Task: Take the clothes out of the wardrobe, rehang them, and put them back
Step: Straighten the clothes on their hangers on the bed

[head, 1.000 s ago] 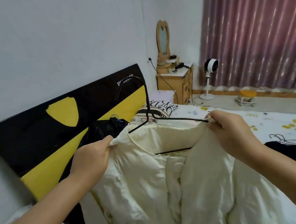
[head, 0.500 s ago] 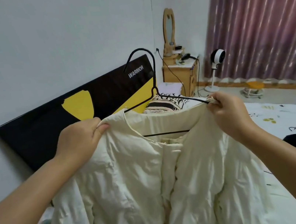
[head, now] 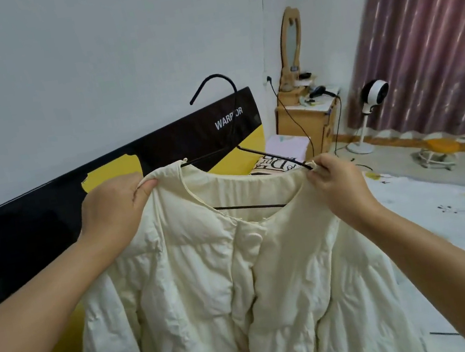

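open air above the hanger hook [head: 212,83], headboard [head: 160,153] close behind jacket [head: 212,285], wall [head: 85,62] beyond

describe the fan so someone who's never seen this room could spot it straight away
Start at the maroon curtain on the right and look down to the floor in front of it. The fan stands there, right of the wooden dresser. It alone has a round white head with a dark centre on a thin white pole.
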